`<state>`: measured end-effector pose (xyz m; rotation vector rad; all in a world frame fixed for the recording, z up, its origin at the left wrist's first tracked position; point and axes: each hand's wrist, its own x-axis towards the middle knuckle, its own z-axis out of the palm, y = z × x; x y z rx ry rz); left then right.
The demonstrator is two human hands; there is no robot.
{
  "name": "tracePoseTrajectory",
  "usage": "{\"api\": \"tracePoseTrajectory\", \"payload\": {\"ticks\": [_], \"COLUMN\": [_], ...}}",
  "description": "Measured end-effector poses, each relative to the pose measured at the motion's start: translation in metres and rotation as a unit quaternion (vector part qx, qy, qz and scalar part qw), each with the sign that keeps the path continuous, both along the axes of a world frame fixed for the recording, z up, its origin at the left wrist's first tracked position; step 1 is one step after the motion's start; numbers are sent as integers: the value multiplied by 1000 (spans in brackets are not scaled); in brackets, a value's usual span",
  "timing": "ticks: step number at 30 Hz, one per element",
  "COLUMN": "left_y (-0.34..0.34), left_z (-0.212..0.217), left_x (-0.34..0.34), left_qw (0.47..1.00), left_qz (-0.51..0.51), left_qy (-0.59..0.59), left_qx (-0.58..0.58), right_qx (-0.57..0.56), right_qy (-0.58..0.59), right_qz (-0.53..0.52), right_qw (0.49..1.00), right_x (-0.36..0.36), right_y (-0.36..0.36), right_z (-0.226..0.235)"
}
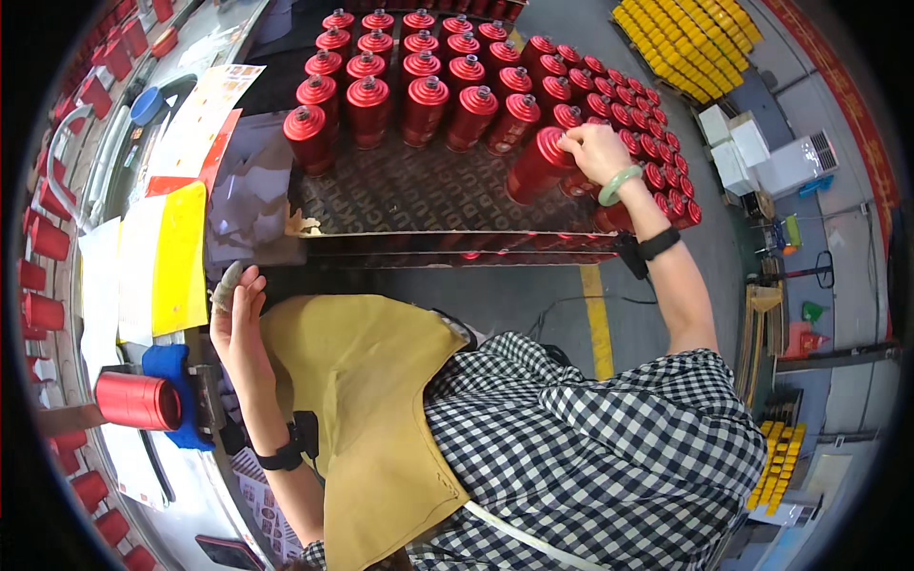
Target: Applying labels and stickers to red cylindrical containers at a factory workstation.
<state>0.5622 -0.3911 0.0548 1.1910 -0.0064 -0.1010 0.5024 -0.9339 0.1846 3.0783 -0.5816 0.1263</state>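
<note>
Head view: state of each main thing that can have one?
Right hand: closed on a red canister's top
Gripped red canister: capless or capped unclear, beside the rows
Other red canisters: upright, in rows
Left hand: raised, holding nothing visible
Red cylinder: on its side, by blue pad
Yellow items: stacked

Bright light, glossy highlights on red cans (368,110); fisheye edges curve, darken.

The dark board (409,200) bears repeated tan capitals, and some red bottles (514,122) show pale lettering.
</note>
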Motion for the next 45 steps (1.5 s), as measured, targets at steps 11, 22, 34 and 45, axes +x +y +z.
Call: {"api": "tracePoseTrajectory", "payload": {"ticks": [11, 22, 34, 45], "left_y": [-29, -47, 2, 17], "left_z": [-12, -16, -51, -81], "left_x": [-28, -35, -82, -130], "left_qw": [999, 998, 998, 990], "left_qz": [20, 11, 52, 90], "left_qy": [33, 62, 45, 113], "left_qx": [15, -15, -13, -3], "right_qx": [-41, -20, 0, 390], "right_qy": [-21, 3, -164, -22], "right_qz": [-190, -226, -179, -164], "right_qw": [981, 974, 970, 906], "right_x": [-15, -5, -2, -48], "right_y": [-112, -145, -128, -172], "right_z": [-92, -94, -45, -190]}}
